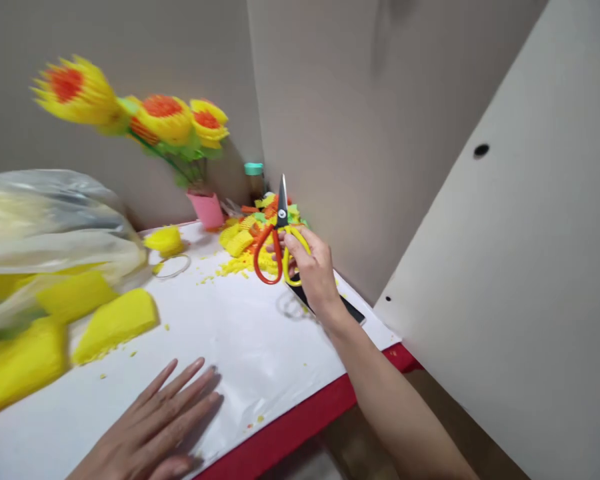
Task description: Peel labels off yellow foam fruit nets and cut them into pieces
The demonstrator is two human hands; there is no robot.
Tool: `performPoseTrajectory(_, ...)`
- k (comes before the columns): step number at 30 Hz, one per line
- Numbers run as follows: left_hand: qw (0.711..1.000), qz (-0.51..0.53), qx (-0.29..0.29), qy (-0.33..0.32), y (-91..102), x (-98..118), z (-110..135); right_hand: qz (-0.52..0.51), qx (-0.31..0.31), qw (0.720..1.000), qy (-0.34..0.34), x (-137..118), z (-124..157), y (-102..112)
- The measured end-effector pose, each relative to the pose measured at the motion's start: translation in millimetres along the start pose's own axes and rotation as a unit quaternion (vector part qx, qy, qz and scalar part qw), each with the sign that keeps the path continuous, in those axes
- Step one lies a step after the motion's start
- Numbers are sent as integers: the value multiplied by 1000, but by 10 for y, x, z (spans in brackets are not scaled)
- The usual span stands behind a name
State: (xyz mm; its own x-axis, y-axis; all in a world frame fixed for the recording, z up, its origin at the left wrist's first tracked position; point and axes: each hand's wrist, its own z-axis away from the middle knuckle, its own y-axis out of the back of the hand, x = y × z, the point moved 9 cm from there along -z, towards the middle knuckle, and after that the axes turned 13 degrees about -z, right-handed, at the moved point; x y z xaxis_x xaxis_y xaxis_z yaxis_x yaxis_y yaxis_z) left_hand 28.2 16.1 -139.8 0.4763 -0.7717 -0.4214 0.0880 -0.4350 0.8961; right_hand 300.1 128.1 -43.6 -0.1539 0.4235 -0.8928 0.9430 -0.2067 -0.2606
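Note:
My right hand (314, 270) is raised above the white table (260, 347) and grips a pair of scissors (279, 240) by its orange and yellow handles. The closed blades point upward. My left hand (155, 427) lies flat on the table near the front edge, fingers stretched out and holding nothing. Beyond the scissors sits a heap of yellow, orange and green paper pieces (253, 233).
Yellow folded paper blocks (115, 323) and a clear plastic bag (45, 233) fill the left side. Paper sunflowers stand in a pink pot (207, 208) at the back. A dark flat object (353, 310) lies under my right wrist. A wall panel (520, 267) rises at right.

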Motion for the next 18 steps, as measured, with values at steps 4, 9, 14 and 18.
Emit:
performPoseTrajectory(4, 993, 14, 70, 98, 288, -194, 249, 63, -79, 994, -34, 259, 105, -265)
performPoseTrajectory(9, 961, -1, 154, 230, 541, -353, 763, 161, -190, 967, -56, 472, 425, -605)
performPoseTrajectory(14, 939, -17, 178, 294, 592, -198, 1084, 238, -248, 936, -72, 584, 687, -778)
performPoseTrajectory(18, 926, -8, 185, 328, 530, -160, 1145, 287, -292, 909, -80, 609, 838, -981)
